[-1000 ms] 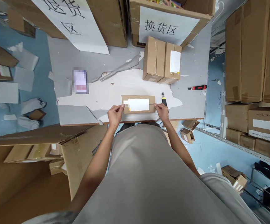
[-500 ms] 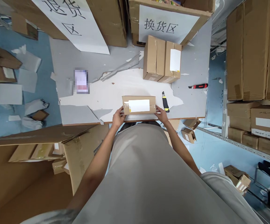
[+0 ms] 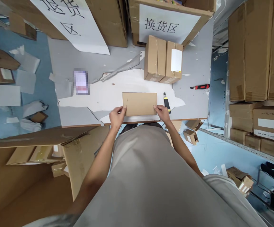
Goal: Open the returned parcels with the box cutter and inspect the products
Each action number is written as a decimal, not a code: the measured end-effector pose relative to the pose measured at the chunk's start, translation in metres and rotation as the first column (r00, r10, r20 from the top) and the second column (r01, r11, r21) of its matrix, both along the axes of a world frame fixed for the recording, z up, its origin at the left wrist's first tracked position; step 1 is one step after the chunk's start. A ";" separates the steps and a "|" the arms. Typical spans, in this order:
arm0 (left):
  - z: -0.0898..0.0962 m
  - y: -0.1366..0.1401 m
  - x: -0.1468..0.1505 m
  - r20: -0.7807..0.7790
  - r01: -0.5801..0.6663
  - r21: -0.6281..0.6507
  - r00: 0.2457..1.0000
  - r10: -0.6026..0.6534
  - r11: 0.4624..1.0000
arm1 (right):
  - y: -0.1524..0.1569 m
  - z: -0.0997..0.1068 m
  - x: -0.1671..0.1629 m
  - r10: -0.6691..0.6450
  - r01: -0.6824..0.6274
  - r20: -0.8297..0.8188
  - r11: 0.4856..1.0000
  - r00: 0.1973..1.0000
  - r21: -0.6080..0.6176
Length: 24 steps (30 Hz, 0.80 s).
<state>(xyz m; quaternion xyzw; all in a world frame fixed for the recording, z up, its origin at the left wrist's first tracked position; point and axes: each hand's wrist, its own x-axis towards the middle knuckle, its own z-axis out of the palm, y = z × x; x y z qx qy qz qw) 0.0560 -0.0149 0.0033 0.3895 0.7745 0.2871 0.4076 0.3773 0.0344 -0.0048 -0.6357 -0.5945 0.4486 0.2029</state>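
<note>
A small cardboard box [image 3: 140, 103] is at the front of the table, a plain brown face toward me and no label in sight. My left hand [image 3: 117, 117] grips its left end, thumb on the near face. At the right end my right hand [image 3: 162, 113] holds it the same way, with thumb and fingers closed on the edge. Just beyond the right hand lies a black and yellow utility knife [image 3: 166, 102]. Two cardboard boxes [image 3: 162, 60] stand side by side farther back, the right one bearing a white label.
A red and black utility knife [image 3: 200, 86] lies on the table's right side. Large cartons with a white sign [image 3: 169, 26] line the back. A pixelated item [image 3: 81, 81] rests at left. A big open carton [image 3: 85, 157] with boxes inside stands lower left; stacked boxes [image 3: 269, 123] fill the right.
The box between my hands has been turned over, so its white label no longer shows and a plain face does. Both thumbs now press on that face.
</note>
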 end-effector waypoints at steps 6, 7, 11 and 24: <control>-0.019 0.005 0.000 0.040 0.014 -0.187 0.999 -0.006 0.982 | 0.002 -0.018 -0.008 -0.042 0.049 0.069 0.992 0.997 -0.114; -0.021 0.004 0.000 0.067 0.000 -0.174 0.998 0.012 0.985 | 0.001 -0.021 -0.007 -0.053 0.059 0.049 0.991 0.997 -0.121; -0.023 -0.005 -0.001 0.105 -0.063 -0.129 0.992 0.076 0.990 | -0.009 -0.025 0.002 -0.120 0.118 -0.018 0.989 0.993 -0.093; 0.070 -0.016 0.045 0.065 0.226 0.040 0.971 -0.228 0.973 | -0.018 -0.048 0.043 -0.272 0.257 -0.073 0.951 0.960 -0.172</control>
